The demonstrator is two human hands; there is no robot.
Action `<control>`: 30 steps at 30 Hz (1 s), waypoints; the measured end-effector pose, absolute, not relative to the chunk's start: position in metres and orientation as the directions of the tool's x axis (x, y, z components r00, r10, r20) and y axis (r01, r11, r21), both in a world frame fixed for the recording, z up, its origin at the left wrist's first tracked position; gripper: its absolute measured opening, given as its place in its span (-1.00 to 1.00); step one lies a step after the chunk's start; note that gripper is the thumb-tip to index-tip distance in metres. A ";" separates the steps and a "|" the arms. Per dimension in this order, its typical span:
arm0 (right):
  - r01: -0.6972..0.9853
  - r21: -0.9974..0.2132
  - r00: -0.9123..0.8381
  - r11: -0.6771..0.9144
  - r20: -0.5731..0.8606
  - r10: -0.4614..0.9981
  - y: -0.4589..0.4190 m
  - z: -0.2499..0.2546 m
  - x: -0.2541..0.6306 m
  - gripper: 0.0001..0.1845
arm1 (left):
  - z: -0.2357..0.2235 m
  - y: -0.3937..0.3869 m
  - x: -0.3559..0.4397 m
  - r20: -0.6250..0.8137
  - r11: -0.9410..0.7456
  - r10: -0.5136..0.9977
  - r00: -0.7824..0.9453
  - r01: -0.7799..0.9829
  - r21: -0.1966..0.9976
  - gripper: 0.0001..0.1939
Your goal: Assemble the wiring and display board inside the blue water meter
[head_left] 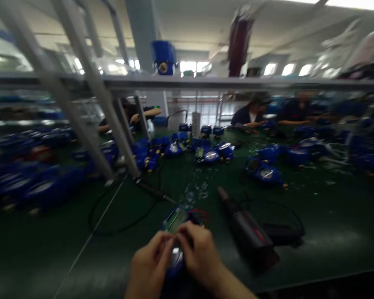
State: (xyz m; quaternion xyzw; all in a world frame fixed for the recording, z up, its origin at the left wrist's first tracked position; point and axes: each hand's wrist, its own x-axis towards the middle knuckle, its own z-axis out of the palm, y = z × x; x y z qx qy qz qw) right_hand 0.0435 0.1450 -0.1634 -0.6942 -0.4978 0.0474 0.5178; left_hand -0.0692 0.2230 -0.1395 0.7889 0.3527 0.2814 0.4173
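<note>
In front of me lies a blue meter housing (173,272) with a round, shiny dial part and an exposed green-edged circuit board (178,220). Red wires (200,215) loop out at its upper right. My left hand (151,261) and my right hand (201,253) meet over the middle of the housing, thumbs and fingertips pinched together. Whatever sits between the fingertips is too small and blurred to make out. Just beyond the housing, the tip of a thin dark pen-shaped tool (154,191) points toward it.
A dark gun-shaped tool (247,226) with a cord lies to the right on the green table (327,232). Several blue meters (264,171) stand farther back, more (39,187) at left. Metal posts (96,91) and a shelf rail (199,83) cross ahead. Co-workers (249,114) sit opposite.
</note>
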 end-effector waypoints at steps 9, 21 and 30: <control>0.531 -0.847 0.556 0.004 0.352 0.753 0.122 -0.147 0.053 -0.83 | -0.130 0.219 -0.074 0.166 -0.363 0.754 0.635 0.194 0.911 -0.72; 0.257 -0.964 0.471 -0.061 0.070 0.879 0.102 -0.137 0.072 -0.68 | -0.131 0.218 -0.074 0.161 -0.323 0.793 0.588 0.181 0.929 -0.80; 0.123 -0.990 0.460 -0.070 -0.005 0.888 0.099 -0.134 0.080 -0.55 | -0.134 0.189 -0.070 0.595 -0.730 0.651 0.471 0.176 0.660 -0.95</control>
